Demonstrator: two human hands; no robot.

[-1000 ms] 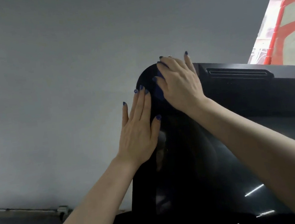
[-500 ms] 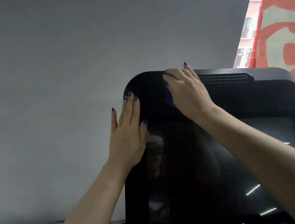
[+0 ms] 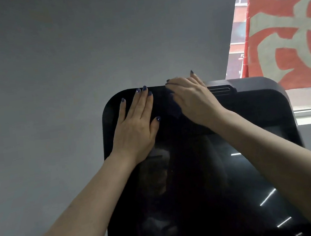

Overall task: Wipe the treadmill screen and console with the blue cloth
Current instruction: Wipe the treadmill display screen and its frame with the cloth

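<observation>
The small dark-blue cloth (image 3: 176,109) is almost wholly hidden under the right hand (image 3: 191,101), whose fingers curl over it and press it against the top edge of the glossy black treadmill screen (image 3: 197,181), so only a dim bunched fold shows beside the thumb. The left hand (image 3: 136,128) lies flat with straight fingers on the screen's upper left corner, just beside the cloth, grasping nothing. The screen's bottom and lower right are cut off by the frame, a plain grey wall (image 3: 65,60) stands behind its rounded top, and a red-and-white banner (image 3: 286,23) hangs at the window to the right.
</observation>
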